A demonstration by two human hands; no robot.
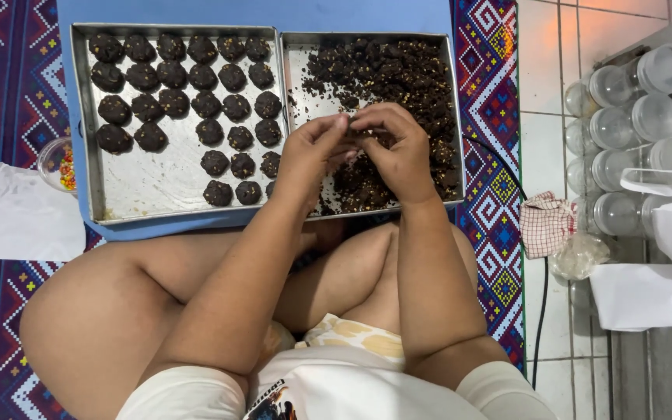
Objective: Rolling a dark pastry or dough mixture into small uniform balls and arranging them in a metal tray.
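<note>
Dark dough in hand: left hand [314,149] and right hand [398,148] meet fingertip to fingertip, both pinched narrow around a small lump of dark brown chocolate dough with pale flecks [354,134], held just above the trays.
Supply: rectangular metal tray of loose, crumbly dark dough [446,93] lies directly under and beyond the right hand; a good share of the dough remains, with a bare patch of metal at its left end.
Done so far: rectangular metal tray of shaped dark dough balls [81,124] sits beside the left hand, carrying about six rows of balls.
Left to fill: the near-left part of that tray is bare metal, so by my judgement shaping is roughly two-thirds along.
Nearby: small clear bowl of coloured candies [57,165] well left of the left hand.
</note>
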